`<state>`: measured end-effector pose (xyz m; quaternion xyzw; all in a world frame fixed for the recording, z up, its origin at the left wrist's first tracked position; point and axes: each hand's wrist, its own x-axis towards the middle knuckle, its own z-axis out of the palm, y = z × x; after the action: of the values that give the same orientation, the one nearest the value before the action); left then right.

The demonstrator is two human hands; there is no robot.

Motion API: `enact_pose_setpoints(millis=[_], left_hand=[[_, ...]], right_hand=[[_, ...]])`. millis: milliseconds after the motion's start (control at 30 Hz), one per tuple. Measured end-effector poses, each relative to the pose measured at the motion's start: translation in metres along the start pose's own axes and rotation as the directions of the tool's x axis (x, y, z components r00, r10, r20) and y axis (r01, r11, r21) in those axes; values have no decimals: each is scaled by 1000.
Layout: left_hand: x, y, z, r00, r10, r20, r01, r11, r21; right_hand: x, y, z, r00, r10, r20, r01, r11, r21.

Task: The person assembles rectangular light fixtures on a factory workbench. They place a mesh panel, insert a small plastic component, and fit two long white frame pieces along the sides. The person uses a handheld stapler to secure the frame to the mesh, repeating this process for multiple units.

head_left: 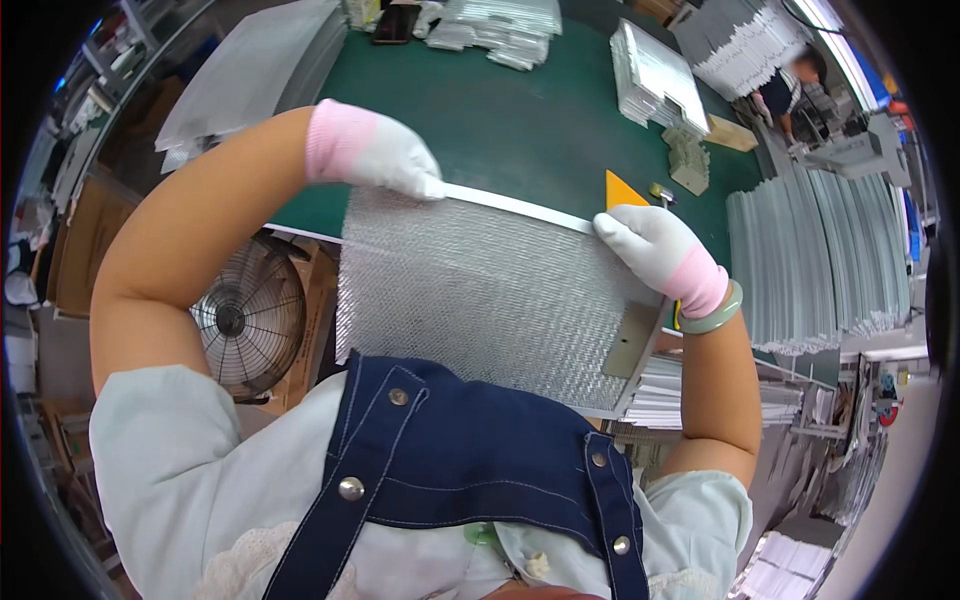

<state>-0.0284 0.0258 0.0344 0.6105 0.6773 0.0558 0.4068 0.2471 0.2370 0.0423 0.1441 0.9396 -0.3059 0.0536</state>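
A silver mesh filter panel (470, 290) is held in front of my body, tilted, its near edge by my apron. A white edge strip (520, 208) runs along its far side. My left hand (390, 160), in a white glove with a pink cuff, pinches the strip's left end at the panel's far left corner. My right hand (655, 245), gloved alike, grips the panel's far right corner, thumb on the strip. An orange triangular piece (622, 190) shows just beyond the right fingers; whether that hand touches it I cannot tell.
The green table (520, 120) bears silver sheets (250, 75) at far left, metal parts (500, 25), a panel stack (660, 75), a grey block (688, 160) and a wooden block (732, 133). Tall panel stacks (820, 260) stand right. A fan (240, 315) is at left; a person (790, 95) is at back right.
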Motion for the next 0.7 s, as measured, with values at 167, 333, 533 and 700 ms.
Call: enact_pose_setpoints(millis=[167, 333, 533, 700], left_hand=[[5, 29, -1, 989, -25, -145, 33, 998, 51], [-65, 39, 44, 607, 328, -724, 202, 818, 539], [-73, -13, 159, 943, -99, -318, 1, 956, -294], [-9, 41, 159, 878, -152, -455, -455, 33, -890]], right_hand=[[49, -37, 39, 985, -173, -3, 171, 976, -136], [42, 7, 51, 986, -66, -156, 54, 995, -80], [23, 30, 29, 966, 86, -245, -43, 984, 174], [11, 2, 3, 898, 95, -430, -47, 992, 120]])
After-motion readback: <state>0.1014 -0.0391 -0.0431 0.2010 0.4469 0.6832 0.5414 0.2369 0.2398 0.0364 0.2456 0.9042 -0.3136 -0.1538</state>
